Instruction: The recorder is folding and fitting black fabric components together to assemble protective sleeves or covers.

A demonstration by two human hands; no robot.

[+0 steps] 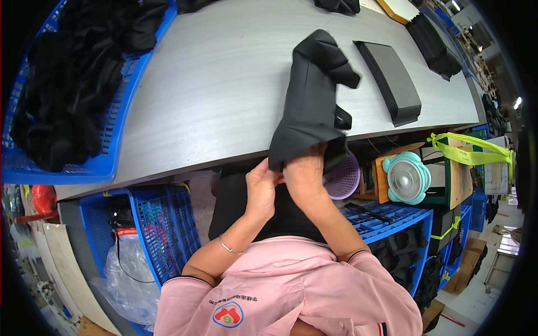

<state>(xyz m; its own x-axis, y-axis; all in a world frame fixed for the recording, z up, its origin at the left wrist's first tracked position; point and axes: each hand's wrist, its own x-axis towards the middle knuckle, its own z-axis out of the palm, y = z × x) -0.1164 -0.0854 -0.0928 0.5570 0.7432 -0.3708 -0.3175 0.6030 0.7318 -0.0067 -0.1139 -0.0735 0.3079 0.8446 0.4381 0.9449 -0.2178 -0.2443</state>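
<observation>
A long, soft-looking black fabric piece with folded flaps and a loop at its side lies across the near edge of the grey, smooth-topped bench, its lower end hanging over that edge toward the person's lap. The left hand has its thumb and fingers drawn together in a pinch at the piece's lower left corner. The right hand is beside it at the same lower end, its fingertips tucked under the cloth; how far they are closed, and on what, I cannot tell.

On the bench, just right of the piece, is a neat stack of flat, dark grey panels; at the far left a blue plastic lattice basket holds heaped black cloth.

The step in hand seems to be working the lower edge with both hands. The next move probably calls for a steady left pinch while the right fingers follow the edge, keeping its layers even.
</observation>
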